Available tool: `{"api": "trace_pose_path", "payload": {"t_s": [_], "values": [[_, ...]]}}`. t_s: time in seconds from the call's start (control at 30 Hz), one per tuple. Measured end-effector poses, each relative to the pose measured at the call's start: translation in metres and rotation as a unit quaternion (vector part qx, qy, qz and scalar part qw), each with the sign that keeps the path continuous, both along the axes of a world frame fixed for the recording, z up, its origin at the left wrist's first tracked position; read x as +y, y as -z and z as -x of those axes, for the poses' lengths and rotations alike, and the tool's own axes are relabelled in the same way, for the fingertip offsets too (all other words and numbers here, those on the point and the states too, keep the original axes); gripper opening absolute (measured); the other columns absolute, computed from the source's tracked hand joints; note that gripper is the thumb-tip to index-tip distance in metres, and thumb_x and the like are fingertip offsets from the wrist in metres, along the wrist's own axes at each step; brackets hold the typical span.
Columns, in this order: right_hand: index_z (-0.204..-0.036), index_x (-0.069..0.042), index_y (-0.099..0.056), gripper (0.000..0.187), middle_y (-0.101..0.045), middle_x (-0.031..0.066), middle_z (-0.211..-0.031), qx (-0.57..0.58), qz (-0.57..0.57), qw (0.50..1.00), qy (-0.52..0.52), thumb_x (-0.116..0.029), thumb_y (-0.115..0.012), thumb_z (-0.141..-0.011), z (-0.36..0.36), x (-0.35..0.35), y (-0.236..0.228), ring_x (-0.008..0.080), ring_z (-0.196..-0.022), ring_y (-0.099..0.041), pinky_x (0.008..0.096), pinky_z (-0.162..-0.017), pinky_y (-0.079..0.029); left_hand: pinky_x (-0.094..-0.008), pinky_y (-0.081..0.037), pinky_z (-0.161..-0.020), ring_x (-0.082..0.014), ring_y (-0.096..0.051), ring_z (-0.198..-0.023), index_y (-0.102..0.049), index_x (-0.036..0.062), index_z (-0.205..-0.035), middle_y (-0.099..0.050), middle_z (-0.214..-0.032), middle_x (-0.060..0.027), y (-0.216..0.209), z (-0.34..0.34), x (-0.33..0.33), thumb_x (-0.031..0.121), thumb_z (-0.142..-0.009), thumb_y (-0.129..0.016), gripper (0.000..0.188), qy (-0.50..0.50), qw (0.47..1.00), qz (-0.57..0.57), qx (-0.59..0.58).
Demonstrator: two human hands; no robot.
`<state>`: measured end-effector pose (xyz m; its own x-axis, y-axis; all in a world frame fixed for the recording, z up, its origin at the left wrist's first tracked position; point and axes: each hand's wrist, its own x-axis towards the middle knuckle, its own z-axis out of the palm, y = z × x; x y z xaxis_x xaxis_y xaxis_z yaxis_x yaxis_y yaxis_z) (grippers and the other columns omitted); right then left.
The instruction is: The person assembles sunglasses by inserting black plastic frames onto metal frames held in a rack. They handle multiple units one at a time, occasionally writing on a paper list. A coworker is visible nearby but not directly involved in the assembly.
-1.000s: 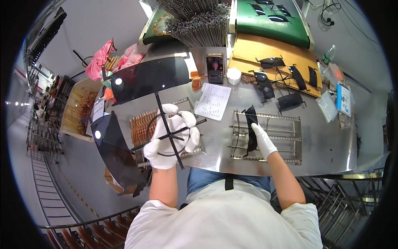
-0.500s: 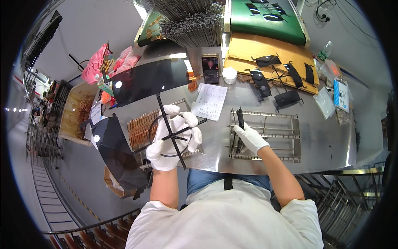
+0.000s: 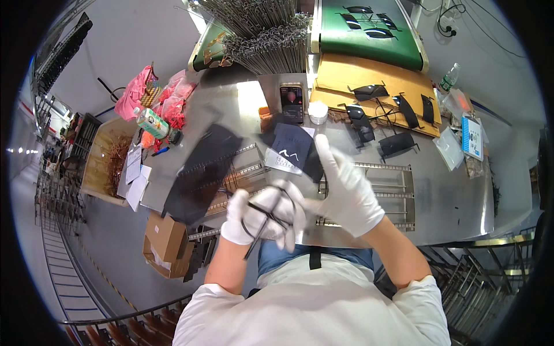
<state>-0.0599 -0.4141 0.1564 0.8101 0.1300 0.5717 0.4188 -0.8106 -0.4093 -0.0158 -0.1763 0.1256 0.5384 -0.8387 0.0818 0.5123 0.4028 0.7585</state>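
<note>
My left hand [image 3: 262, 216], in a white glove, is closed on the hub of a black spoked wire rack [image 3: 270, 214] over the table's front edge. Dark, glossy curved panels stand out from the rack: a long one [image 3: 202, 176] slants to the left, and another [image 3: 300, 151] covers part of a paper sheet. Both are smeared by motion, and how they join the rack is hard to see. My right hand [image 3: 352, 193], also gloved, is just right of the rack with fingers extended and thumb apart, close to the second panel's edge. No object shows in it.
Metal slotted trays [image 3: 392, 196] lie on the steel table [image 3: 450, 190]. Small dark panels with bent ends [image 3: 398, 145] rest on and beside brown cardboard [image 3: 340, 69]. Bundled wire racks [image 3: 265, 43] stand at the back, near a green conveyor [image 3: 346, 49]. A phone [image 3: 292, 104] and white jar [image 3: 317, 112] sit mid-table.
The rack has turned and come lower and nearer, swinging its panels to new places. My right hand has left the right tray, moved left toward the rack and opened.
</note>
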Motion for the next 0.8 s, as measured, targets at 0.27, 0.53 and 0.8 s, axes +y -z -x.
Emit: {"api": "trace_pose_path", "payload": {"t_s": [0.27,0.53,0.8], "values": [[-0.108,-0.007,-0.061,0.027,-0.064,0.0037,-0.072,0.404,-0.566,0.719,0.007,-0.032,-0.054,-0.1,0.03,-0.029,0.044,0.0137,-0.058,-0.063,0.0282,-0.049,-0.047,-0.0302,-0.041,-0.036,-0.0255,-0.054,-0.044,-0.052,-0.019,-0.111,-0.06,-0.069,-0.0207,-0.019,-0.003,0.041,0.097,-0.072,-0.053,0.122,0.046,0.999,0.021,0.011],[-0.159,-0.019,-0.042,0.071,-0.063,0.0193,-0.133,0.502,-0.469,0.718,0.113,-0.061,-0.051,-0.102,0.02,-0.041,0.108,0.0246,-0.112,-0.065,0.0352,-0.087,-0.056,-0.0287,-0.045,-0.036,-0.0262,-0.06,-0.051,-0.051,-0.0178,-0.114,-0.062,-0.081,-0.0282,-0.003,-0.01,0.036,0.099,-0.074,-0.045,0.123,0.053,0.999,-0.005,0.004],[-0.161,-0.017,-0.037,0.078,-0.068,0.0273,-0.129,0.513,-0.323,0.786,0.123,-0.064,-0.052,-0.1,0.016,-0.027,0.095,0.0388,-0.119,-0.066,0.0434,-0.101,-0.051,-0.0283,-0.044,-0.036,-0.0277,-0.059,-0.048,-0.052,-0.0184,-0.114,-0.062,-0.079,-0.0283,-0.008,-0.013,0.034,0.099,-0.075,-0.043,0.124,0.028,0.998,-0.051,-0.021]]}}
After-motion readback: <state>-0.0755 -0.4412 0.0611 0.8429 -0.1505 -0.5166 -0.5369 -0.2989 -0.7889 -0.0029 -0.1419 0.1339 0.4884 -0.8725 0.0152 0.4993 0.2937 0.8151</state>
